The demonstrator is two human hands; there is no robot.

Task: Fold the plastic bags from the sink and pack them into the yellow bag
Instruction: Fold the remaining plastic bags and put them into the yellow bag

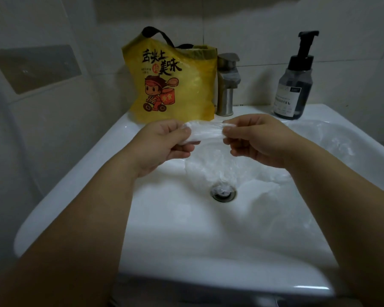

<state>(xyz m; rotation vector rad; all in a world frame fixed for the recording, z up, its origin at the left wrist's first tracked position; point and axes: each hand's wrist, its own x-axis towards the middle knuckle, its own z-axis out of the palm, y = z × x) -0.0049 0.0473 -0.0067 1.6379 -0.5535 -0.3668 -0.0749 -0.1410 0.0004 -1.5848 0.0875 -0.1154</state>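
A clear plastic bag [205, 134] is stretched between my hands above the white sink [160, 229]. My left hand [164, 145] pinches its left end and my right hand [255, 140] pinches its right end. The lower part of the bag hangs down towards the drain [224, 192]. More clear plastic bags [333, 142] lie against the right side of the basin. The yellow bag [171, 83], printed with a cartoon figure and fitted with black handles, stands upright on the sink's back ledge just behind my hands, its mouth open at the top.
A steel tap [227, 85] rises right of the yellow bag. A dark pump soap bottle [295, 83] stands at the back right corner. White tiled walls close in behind and on the left.
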